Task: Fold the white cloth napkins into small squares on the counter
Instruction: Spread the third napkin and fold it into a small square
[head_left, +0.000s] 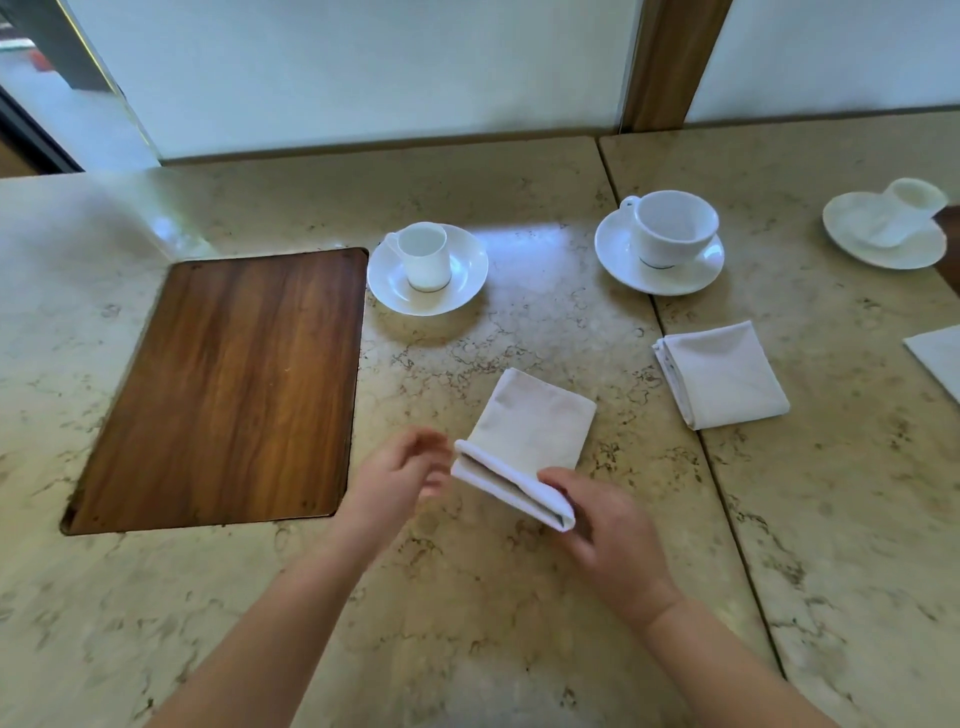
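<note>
The marble counter fills the view, with a seam running diagonally down its right part and wide bare stone along the near edge and the far left. Set flush into it at the left is one dark wooden panel with rounded corners. Three white cups on saucers stand along the back: a straight-sided cup just right of the panel's far corner, a wider cup over the seam, and a blurred third cup at the right edge. Three white napkins show: the folded napkin at the centre, a finished square napkin beyond the seam, and a napkin corner cut off by the right edge. The right hand pinches the centre napkin's near, doubled-over edge; the left hand hovers just beside it, fingers loosely curled, holding nothing.
</note>
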